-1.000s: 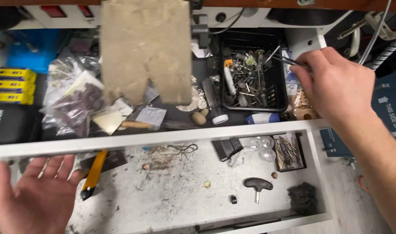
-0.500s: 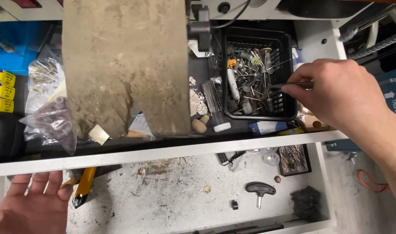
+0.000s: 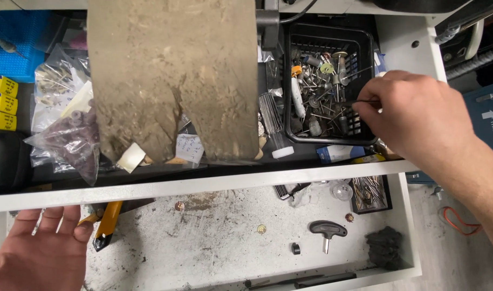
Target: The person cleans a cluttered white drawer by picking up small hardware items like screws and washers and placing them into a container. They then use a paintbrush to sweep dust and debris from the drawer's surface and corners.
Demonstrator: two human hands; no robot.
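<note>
— What's changed since half a second ago?

— The right hand (image 3: 419, 116) has drawn back a little toward the right rim of the black basket (image 3: 365, 59), and the left hand (image 3: 39, 250) has come up further into view, below and far left of the basket.

— What does the right hand hold?

— A thin metal pin (image 3: 365, 102), pinched between thumb and fingertips, its tip over the basket's right half. The other fingers are curled in.

— And the left?

— Spread flat and holding nothing, resting by the yellow-handled tool (image 3: 107, 222) in the lower drawer (image 3: 214, 248). Its palm is cut off by the bottom edge.

— What's hard to see?

— The brown sheet (image 3: 173, 75), left of the basket, covers much of the upper drawer (what lies beneath can't be told). The bits in the basket are a tangle, too small to sort out.

— Any open room?

— Below the basket the lower drawer's floor is mostly bare around a black T-handle key (image 3: 327, 230).
</note>
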